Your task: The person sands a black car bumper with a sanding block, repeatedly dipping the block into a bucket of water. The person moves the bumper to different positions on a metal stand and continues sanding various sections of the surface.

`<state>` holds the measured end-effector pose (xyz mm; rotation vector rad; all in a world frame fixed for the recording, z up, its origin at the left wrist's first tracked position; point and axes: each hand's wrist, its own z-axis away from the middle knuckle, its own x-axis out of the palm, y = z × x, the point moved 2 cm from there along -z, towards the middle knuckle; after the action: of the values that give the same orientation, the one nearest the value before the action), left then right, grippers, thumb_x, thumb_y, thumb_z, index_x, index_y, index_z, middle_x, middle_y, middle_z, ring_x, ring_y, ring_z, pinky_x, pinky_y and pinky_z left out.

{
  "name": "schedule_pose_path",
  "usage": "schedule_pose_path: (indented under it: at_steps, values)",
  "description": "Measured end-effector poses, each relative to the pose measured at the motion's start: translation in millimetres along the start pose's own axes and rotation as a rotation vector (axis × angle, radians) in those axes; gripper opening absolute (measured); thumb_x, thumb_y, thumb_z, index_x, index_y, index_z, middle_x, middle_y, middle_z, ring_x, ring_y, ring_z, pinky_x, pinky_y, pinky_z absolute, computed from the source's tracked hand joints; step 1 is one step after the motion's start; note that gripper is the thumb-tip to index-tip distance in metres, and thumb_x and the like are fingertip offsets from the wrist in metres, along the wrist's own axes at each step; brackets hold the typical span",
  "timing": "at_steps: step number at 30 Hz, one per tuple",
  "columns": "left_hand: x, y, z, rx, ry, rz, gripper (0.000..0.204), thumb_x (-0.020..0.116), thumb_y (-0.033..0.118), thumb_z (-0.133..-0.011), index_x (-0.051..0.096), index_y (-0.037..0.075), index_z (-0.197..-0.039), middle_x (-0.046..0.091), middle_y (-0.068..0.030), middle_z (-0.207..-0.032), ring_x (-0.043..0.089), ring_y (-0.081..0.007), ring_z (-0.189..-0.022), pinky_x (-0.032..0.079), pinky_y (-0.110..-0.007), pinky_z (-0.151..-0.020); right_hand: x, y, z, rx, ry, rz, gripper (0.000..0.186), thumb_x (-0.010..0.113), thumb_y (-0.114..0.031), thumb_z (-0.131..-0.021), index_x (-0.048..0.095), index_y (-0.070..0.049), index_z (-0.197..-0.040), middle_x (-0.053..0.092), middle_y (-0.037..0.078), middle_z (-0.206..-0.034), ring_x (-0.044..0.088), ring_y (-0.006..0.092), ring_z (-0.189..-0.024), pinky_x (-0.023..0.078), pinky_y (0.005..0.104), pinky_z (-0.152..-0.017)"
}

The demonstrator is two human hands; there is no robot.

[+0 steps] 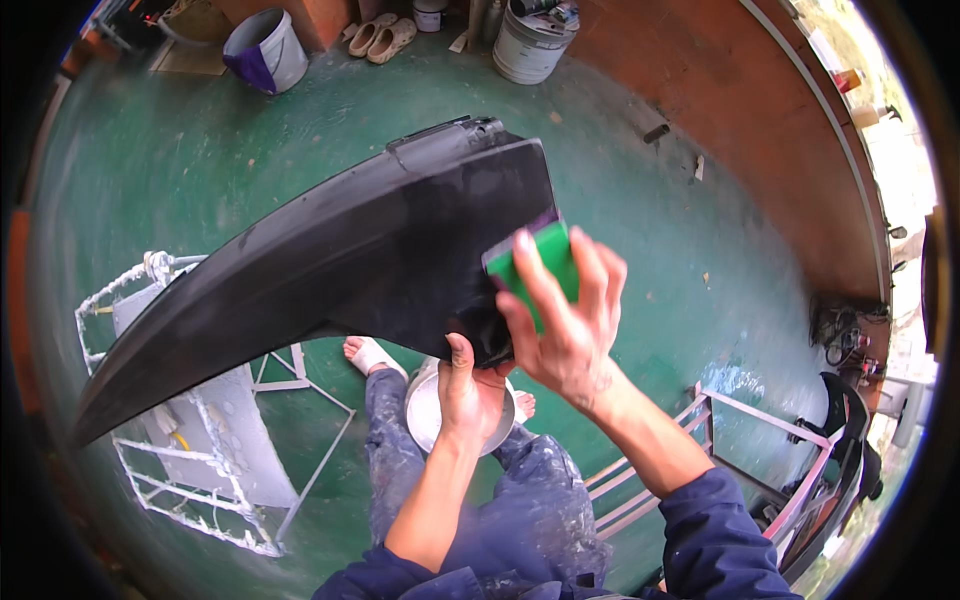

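Note:
A long, black, curved body panel (330, 240) spans the middle of the view, broad at the right and tapering to a point at the lower left. My left hand (470, 395) grips its lower edge near the broad end, thumb on the near face and fingers mostly hidden behind. In my right hand (572, 325) is a green sanding block (552, 262) with a dark sheet along its edge. The fingers are spread around the block, which lies against the panel's right end. Slight motion blur softens this hand.
Below the panel, a white bucket (424, 412) stands between my legs. A paint-crusted metal stand (215, 455) is at the left, a pale metal frame (705, 400) at the right. Along the far wall are a purple-stained bucket (285, 62), clogs (390, 40) and a white pail (530, 55).

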<state>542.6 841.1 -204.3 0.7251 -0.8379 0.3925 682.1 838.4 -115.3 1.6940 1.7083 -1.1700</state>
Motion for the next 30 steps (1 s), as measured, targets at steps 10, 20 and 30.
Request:
schedule_pose_path:
  at_steps: [10,20,30]
  values:
    - [-0.6,-7.0,23.3,0.011,0.053,0.085,0.054,0.07,0.038,-0.108,0.058,0.0,-0.145,0.069,-0.0146,-0.139,0.072,-0.0281,-0.122,0.065,-0.047,-0.101,-19.2,-11.7,14.0,0.005,-0.088,-0.002,0.058,0.084,-0.011,-0.086,0.071,-0.008,-0.142,0.053,0.027,-0.139,0.055,0.0453,-0.118,0.05,0.0516,-0.101]
    - [-1.5,-10.7,33.9,0.019,0.105,0.097,0.047,0.068,0.034,-0.11,0.062,-0.002,-0.139,0.072,-0.0148,-0.133,0.074,-0.0274,-0.117,0.067,-0.045,-0.095,-31.8,-13.4,43.9,-0.069,-0.148,0.039,0.057,0.09,-0.021,-0.082,0.077,-0.014,-0.136,0.053,0.031,-0.145,0.055,0.0457,-0.114,0.052,0.0519,-0.098]
    - [0.1,-13.0,35.7,0.025,0.181,0.11,0.04,0.071,0.034,-0.108,0.065,0.002,-0.133,0.075,-0.0107,-0.122,0.076,-0.0215,-0.103,0.068,-0.038,-0.082,-35.3,-22.4,46.7,-0.059,-0.199,0.002,0.06,0.087,-0.013,-0.083,0.072,-0.009,-0.141,0.049,0.03,-0.151,0.052,0.0467,-0.124,0.047,0.0532,-0.106]
